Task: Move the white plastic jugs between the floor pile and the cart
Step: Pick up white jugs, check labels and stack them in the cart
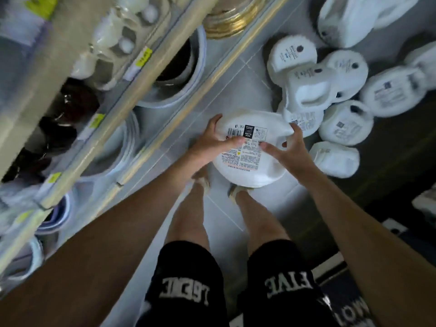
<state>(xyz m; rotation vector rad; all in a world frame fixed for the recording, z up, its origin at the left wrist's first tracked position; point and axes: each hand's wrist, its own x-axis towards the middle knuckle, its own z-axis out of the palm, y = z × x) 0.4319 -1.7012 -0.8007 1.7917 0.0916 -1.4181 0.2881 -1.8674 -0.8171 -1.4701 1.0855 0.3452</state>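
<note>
Jug (247, 165) held over floor (238, 90) beside pile (330, 90), L hand (213, 141) & R hand (291, 147) each gripping an edge; prob. mid-transfer, next needs steady 2-hand set-down.

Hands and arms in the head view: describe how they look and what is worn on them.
The left hand and right hand are bare: no gloves, rings or watch show. The left forearm and right forearm are uncovered, no sleeve in view. Below them, black shorts carry white block lettering.
</note>
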